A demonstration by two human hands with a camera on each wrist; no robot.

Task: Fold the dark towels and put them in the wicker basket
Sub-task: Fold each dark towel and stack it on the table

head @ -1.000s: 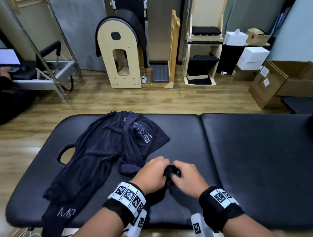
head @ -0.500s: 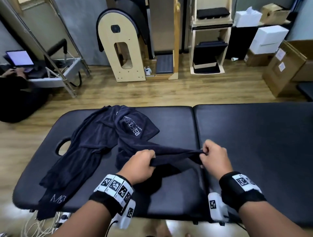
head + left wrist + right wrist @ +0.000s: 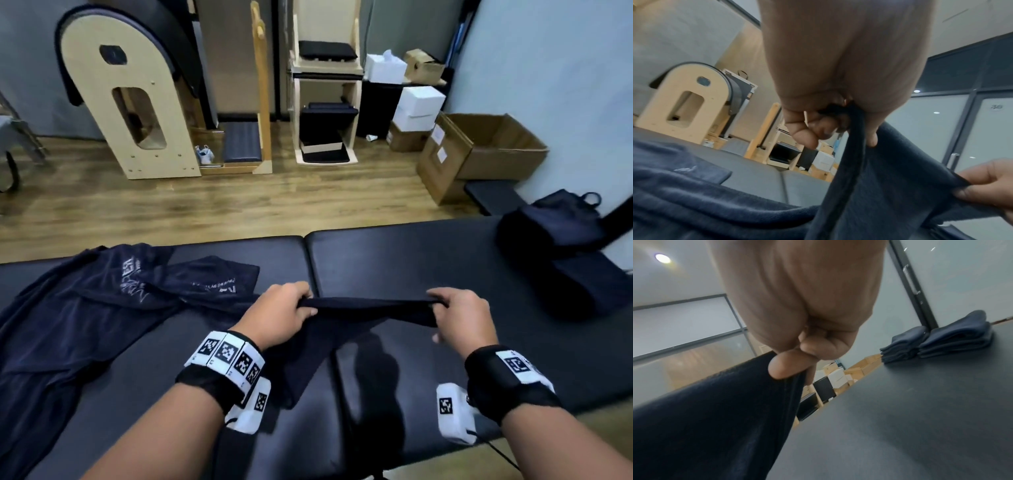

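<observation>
A dark navy towel (image 3: pixel 370 306) is stretched taut between my two hands above the black padded table (image 3: pixel 428 260). My left hand (image 3: pixel 284 313) pinches one end of its edge and my right hand (image 3: pixel 459 315) pinches the other; the cloth hangs down below them toward me. The left wrist view shows my left hand (image 3: pixel 830 123) curled round the towel (image 3: pixel 879 186), and the right wrist view shows the thumb of my right hand (image 3: pixel 795 363) pressing the towel (image 3: pixel 715 418). More dark towels (image 3: pixel 85 308) lie crumpled on the table's left. No wicker basket is in view.
A stack of folded dark towels (image 3: pixel 579 274) sits at the table's far right, also seen as folded towels (image 3: pixel 937 340). Beyond the table are a wooden floor, a wooden arched barrel (image 3: pixel 133 102), shelving and cardboard boxes (image 3: pixel 479 154).
My hands have drawn apart, from touching each other to wide apart, pulling the towel's edge straight between them. The view has swung to the right, bringing the folded stack into sight.
</observation>
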